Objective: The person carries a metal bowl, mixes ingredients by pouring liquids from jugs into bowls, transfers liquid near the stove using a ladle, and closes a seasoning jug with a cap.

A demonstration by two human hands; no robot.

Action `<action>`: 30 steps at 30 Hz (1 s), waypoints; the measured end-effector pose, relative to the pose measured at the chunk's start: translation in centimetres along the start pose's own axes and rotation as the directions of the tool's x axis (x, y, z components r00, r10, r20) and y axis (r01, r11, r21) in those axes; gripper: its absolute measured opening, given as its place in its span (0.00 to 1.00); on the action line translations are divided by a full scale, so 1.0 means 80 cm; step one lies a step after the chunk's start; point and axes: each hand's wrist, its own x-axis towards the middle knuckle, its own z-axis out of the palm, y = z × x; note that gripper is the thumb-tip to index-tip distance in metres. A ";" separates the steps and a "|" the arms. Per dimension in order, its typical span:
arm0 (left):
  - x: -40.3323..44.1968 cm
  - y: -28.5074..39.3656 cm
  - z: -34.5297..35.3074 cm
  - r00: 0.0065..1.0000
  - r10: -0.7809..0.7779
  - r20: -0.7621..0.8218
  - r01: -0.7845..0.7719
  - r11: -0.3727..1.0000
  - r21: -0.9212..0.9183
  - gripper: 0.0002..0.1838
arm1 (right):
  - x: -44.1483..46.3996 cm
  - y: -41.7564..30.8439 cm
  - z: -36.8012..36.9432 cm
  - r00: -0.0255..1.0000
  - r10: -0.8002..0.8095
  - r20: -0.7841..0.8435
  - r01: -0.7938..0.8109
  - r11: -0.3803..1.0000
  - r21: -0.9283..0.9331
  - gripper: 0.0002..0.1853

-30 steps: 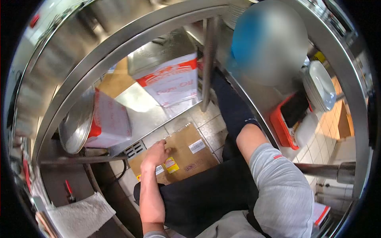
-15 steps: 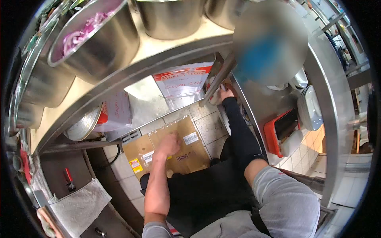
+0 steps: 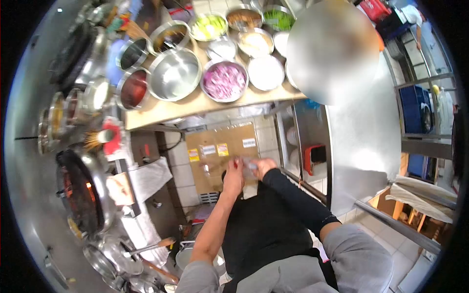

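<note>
Translucent item point(image 3: 248, 167), small: I find it between the two hands, in front of the black apron point(image 3: 271, 222) and, in my view, over the near edge of the carton point(image 3: 237, 136). Blur prevents me from identifying it; some red shows beside the left fingertips. Left hand point(image 3: 233, 179): fingers curled in, grasping the item's left side. Right hand point(image 3: 265, 167), below a black sleeve point(image 3: 298, 194): fingers bent, grasping its right side. I cannot tell how firm either grip is. The carton lies on the tiled floor point(image 3: 183, 176), bearing white and yellow labels. Above it I record a worktop point(image 3: 163, 114) carrying bowls: sliced red onion point(image 3: 224, 81) in one, white contents in the bowl point(image 3: 266, 72) to the right of it, bare steel inside the large bowl point(image 3: 175, 74) to the left. Near the left arm I note a pale cloth point(image 3: 150, 177) draped over an edge; on the opposite side, a red tub point(image 3: 309, 161) under the steel counter point(image 3: 364, 141).
</note>
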 end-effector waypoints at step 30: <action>-0.038 0.070 -0.346 0.985 -0.081 0.153 0.100 0.988 -0.114 0.20 | -0.065 -0.291 -0.254 0.860 -0.506 0.064 0.503 0.822 -0.269 0.14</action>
